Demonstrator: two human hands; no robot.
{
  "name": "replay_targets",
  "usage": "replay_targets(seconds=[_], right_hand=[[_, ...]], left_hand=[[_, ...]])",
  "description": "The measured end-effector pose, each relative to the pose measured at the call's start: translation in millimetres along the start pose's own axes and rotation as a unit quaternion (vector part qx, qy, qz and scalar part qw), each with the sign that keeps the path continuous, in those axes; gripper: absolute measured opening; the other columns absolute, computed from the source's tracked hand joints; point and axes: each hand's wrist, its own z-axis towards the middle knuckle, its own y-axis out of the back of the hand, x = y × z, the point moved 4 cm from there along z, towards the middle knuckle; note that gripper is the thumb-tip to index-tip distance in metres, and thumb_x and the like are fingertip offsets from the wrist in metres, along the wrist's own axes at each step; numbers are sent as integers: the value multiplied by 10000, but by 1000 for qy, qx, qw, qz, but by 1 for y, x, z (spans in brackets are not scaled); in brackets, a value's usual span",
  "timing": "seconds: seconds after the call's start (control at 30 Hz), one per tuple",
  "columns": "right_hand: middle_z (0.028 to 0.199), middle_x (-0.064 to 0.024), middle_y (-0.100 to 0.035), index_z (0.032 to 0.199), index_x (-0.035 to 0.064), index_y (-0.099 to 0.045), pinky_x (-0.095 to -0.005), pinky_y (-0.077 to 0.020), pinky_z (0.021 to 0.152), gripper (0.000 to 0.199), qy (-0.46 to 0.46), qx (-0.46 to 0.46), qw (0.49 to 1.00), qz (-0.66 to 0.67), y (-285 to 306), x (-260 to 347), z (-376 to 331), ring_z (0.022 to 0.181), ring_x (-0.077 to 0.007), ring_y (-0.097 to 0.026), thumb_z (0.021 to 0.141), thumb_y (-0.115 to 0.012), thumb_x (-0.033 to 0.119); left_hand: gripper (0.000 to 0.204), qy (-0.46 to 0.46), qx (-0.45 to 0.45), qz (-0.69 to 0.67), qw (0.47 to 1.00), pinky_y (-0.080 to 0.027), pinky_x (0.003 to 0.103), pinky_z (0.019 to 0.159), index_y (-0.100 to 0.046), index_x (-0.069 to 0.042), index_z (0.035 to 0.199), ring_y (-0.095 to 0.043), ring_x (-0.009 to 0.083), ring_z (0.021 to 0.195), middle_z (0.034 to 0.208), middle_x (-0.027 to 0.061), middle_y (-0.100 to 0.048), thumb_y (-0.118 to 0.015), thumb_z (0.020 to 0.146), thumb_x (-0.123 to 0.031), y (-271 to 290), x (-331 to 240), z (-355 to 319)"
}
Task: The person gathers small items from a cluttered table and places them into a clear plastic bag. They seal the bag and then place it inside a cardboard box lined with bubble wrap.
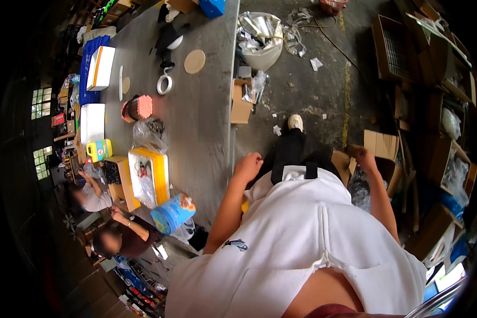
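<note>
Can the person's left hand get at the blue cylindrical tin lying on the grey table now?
Probably yes. The left hand is a closed fist at the table edge, and the bare tabletop between it and the blue tin looks free.

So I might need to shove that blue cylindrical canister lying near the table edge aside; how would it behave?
The blue canister lies on its side, so a push across its length would probably set it rolling. It sits close to the grey table's edge, so it could drop off. It looks like a light tin or cardboard container, though its weight can't be judged.

A long grey table (206, 116) fills the frame's upper left; a blue cylindrical tin (173, 213) lies at its lower end, an open brown cardboard box (241, 100) beside its right edge.
</note>
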Motion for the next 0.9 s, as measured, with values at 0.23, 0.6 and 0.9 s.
replay_targets(seconds=[0.23,0.6,0.9], right_hand=[[690,-177,-620,888,24,-596,-363,-489,588,189,13,31,998,-49,16,68,71,614,-288,-630,835,-505,182],[584,-109,-582,763,-12,-603,-324,-450,394,141,-204,77,975,-53,150,56,236,453,-186,-570,782,-492,73],[600,-80,-580,926,16,-555,-238,-373,328,141,-83,19,979,184,327,162,486,373,-135,-488,855,-480,113]], left_hand=[[188,2,22,55,998,-471,403,750,-580,-77,957,-580,310,904,959,115,-599,-572,833,-218,90,-37,124],[210,10,88,74,993,-470,432,748,-580,-97,974,-570,341,911,973,134,-588,-595,820,-239,91,-154,324],[234,8,27,-113,993,-464,357,766,-576,-78,1013,-585,265,896,993,102,-589,-572,818,-208,180,-327,451]])
